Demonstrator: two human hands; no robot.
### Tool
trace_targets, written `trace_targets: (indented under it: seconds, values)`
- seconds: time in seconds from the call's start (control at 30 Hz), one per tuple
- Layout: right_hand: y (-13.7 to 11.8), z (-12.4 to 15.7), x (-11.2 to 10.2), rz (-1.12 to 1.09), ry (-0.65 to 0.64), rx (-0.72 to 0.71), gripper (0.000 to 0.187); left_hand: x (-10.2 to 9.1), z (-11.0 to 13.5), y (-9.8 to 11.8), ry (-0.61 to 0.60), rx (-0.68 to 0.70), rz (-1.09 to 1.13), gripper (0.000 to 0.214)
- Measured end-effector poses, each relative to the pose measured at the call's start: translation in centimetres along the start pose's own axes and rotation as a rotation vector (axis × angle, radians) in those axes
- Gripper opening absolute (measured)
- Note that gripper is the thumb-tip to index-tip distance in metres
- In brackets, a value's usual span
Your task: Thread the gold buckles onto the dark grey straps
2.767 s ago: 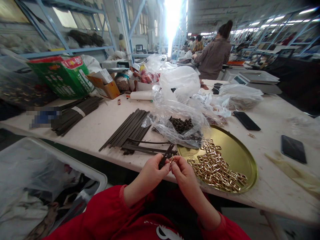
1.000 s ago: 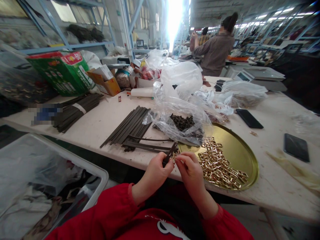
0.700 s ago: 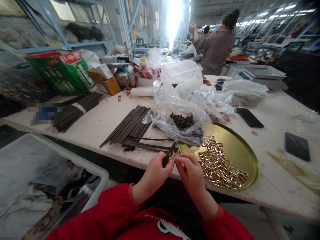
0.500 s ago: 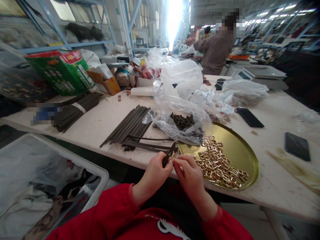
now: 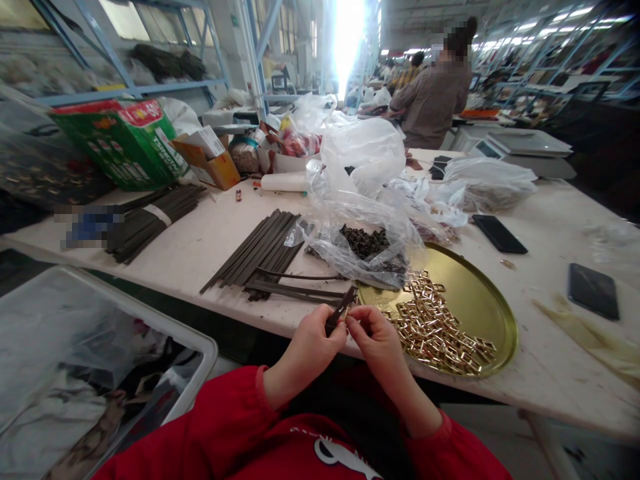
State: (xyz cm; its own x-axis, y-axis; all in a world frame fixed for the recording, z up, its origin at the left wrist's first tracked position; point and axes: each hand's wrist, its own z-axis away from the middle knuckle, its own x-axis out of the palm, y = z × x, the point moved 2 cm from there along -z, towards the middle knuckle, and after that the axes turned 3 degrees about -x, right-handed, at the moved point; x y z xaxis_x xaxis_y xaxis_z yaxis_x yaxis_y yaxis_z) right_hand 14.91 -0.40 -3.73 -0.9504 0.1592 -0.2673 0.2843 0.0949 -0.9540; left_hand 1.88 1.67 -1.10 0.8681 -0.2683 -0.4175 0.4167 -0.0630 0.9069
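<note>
1. Through the head view, I am keeping my left hand [image 5: 313, 340] clenched around a dark strap [image 5: 344, 307], its far end poking out past the thumb and pointing away from me.
2. My right hand [image 5: 380, 340] is meeting it, thumb and fingers curling in close beside a small gold buckle [image 5: 349, 313] at the strap; I am not managing to tell whether that grip is pinching the buckle or only touching it.
3. Both hands are hovering at the near edge of the surface [image 5: 540, 333], with the strap and buckle sitting between them.
4. Just right of them, a round gold tray [image 5: 470, 280] is holding a pile of buckles [image 5: 443, 333].
5. Behind the hands, a clear bag [image 5: 325, 257] is lying with dark pieces [image 5: 364, 241] inside, partly overlapping the tray.
6. To the left, loose strips [image 5: 257, 253] are lying side by side, and a banded bundle [image 5: 150, 227] is resting farther left.
7. Beyond the surface, a co-worker [image 5: 435, 100] is standing.
</note>
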Motion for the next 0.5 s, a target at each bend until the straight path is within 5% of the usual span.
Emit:
trace_targets:
  seconds: [0.5]
  values:
    - [-0.91,0.32,0.12,0.139,0.065,-0.034,0.011,0.20,-0.09,-0.12,-0.003,-0.006,-0.014,0.008]
